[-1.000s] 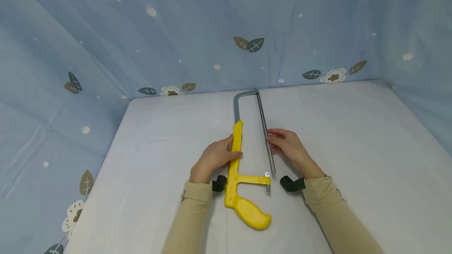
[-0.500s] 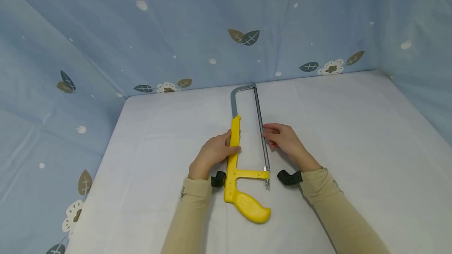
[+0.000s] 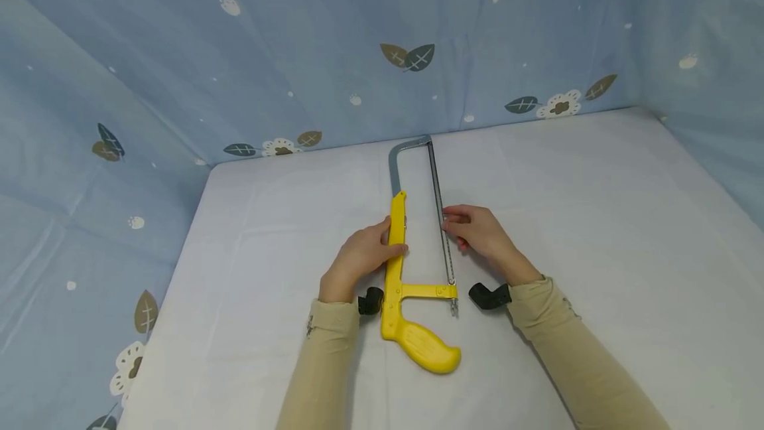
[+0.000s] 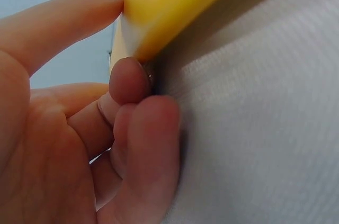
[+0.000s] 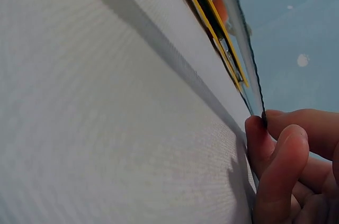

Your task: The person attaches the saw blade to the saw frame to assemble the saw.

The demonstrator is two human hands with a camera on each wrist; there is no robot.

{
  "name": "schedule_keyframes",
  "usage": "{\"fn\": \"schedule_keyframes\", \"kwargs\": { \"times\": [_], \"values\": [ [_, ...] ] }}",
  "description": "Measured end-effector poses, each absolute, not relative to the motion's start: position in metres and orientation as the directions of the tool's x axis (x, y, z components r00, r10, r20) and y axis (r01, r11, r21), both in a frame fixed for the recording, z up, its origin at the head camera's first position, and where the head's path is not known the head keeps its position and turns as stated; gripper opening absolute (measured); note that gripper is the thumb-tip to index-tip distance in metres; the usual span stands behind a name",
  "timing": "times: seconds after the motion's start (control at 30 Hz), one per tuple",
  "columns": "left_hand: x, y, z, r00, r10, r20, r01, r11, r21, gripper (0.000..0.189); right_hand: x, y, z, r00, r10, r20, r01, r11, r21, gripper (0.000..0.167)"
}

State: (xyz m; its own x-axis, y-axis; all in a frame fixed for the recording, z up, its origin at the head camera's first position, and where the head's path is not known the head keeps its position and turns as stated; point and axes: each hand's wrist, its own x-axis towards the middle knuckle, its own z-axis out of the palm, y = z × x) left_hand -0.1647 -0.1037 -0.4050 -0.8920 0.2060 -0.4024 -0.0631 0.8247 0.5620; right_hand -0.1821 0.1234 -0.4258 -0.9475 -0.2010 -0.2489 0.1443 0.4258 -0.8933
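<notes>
Saw handle (image 3: 428, 348), head view only

The saw frame (image 4: 169, 9) (left wrist view) is blurred and cropped.

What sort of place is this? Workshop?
Probably a makeshift indoor booth rather than a workshop: leaf-printed blue cloth hangs around a white-covered surface, where a hacksaw is being held.

The blade's near end (image 3: 450, 272) has reached the yellow bracket (image 3: 422, 291).
</notes>
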Motion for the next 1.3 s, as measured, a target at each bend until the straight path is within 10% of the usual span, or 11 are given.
{"fn": "schedule_keyframes", "kwargs": {
  "times": [1.3],
  "values": [
    [-0.167,-0.105,-0.407,-0.892,0.204,-0.403,-0.062,0.828,0.557,0.080,-0.185,0.130,-0.428,-0.956,-0.190,-0.222,0.155,0.313,-0.937,0.034]
  ]
}}
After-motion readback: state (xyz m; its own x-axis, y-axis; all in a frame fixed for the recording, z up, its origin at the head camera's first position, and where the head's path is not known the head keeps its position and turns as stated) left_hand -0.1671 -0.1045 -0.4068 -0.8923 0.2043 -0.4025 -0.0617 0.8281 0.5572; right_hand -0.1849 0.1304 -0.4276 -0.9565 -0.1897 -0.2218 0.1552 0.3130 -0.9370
